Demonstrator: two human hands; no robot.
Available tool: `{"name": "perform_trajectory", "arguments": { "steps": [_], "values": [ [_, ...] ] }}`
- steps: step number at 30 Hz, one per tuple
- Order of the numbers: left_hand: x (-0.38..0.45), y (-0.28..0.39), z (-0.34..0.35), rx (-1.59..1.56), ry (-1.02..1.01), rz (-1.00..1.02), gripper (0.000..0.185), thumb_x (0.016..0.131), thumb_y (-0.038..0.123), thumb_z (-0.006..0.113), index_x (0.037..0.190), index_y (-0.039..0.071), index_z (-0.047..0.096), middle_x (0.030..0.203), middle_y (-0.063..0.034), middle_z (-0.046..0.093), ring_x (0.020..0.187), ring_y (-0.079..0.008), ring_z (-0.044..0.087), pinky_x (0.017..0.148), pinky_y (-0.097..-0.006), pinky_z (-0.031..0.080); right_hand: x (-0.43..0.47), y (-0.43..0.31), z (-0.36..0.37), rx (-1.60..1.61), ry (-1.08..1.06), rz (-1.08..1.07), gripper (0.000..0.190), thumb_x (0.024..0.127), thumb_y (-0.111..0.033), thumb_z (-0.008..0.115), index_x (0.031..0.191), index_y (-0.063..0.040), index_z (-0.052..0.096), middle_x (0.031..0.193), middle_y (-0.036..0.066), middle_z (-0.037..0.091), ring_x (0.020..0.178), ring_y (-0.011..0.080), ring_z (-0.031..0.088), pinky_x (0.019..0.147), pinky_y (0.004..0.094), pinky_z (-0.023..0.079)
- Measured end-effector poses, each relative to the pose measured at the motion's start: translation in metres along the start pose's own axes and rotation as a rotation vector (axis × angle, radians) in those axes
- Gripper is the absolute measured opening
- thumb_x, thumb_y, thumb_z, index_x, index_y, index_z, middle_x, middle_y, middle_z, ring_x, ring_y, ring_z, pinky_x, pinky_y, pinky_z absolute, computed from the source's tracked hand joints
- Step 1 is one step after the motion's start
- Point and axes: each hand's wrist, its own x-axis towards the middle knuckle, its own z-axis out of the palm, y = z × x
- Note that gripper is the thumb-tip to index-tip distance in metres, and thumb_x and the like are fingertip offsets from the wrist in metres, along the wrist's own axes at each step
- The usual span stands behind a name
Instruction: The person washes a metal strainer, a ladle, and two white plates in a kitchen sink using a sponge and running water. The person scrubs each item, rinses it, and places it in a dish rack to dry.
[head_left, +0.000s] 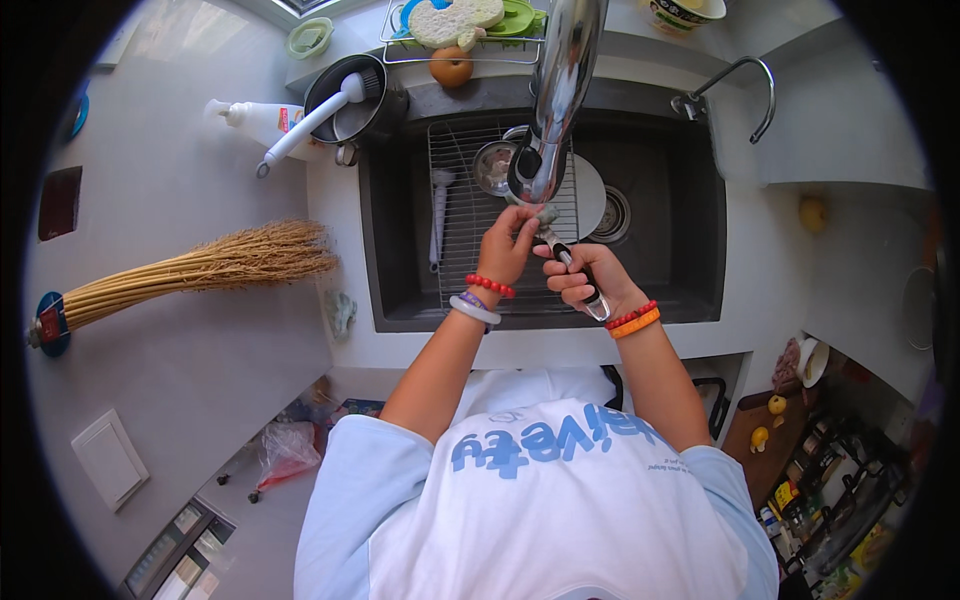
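Over the dark sink (694, 225), my right hand (589, 277) grips a kitchen tool with a black-and-metal handle (566, 259). My left hand (506, 244) pinches a greyish-green cloth or scrubber (547, 215) against the tool's head, which is partly hidden. Both hands are just below the spout of a chrome faucet (551, 150); whether water runs is not clear. A wire rack (465, 225) spans the sink's left part, with a metal bowl (493, 166) and a white-handled brush (439, 217) at it. Partly behind the faucet lies a white plate (590, 195), beside the drain (615, 214).
Left of the sink stand a dark pot (352, 112) with a white brush (311, 127) across it and a white pump bottle (259, 120). A straw broom (202, 262) hangs at the left wall. A small curved tap (769, 90) rises at the back right. A brown fruit (451, 67) sits behind the sink.
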Motion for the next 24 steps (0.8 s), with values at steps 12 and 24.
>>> {"name": "perform_trajectory", "arguments": {
  "steps": [12,24],
  "values": [
    [0.024,0.058,-0.114,-0.381,0.505,-0.177,0.021,0.096,0.017,0.050,0.107,0.000,0.048,0.098,-0.0097,0.061,0.085,-0.0150,0.061,0.076,-0.0268,0.052,-0.024,0.010,0.011,0.053,0.125,-0.038,0.008,0.098,-0.015,0.040,0.101,-0.008,0.040,0.077,0.004,0.046,0.052,0.0059,0.038,0.036,0.0171,0.031],
    [0.017,-0.026,-0.013,0.573,-0.047,0.099,0.018,0.092,0.011,0.053,0.108,0.002,0.050,0.098,-0.0127,0.065,0.087,-0.0265,0.064,0.073,-0.0336,0.049,-0.021,0.024,0.009,0.018,0.119,-0.045,0.007,0.097,-0.017,0.042,0.098,-0.012,0.038,0.076,0.003,0.046,0.052,0.0066,0.038,0.037,0.0176,0.031]
  ]
}}
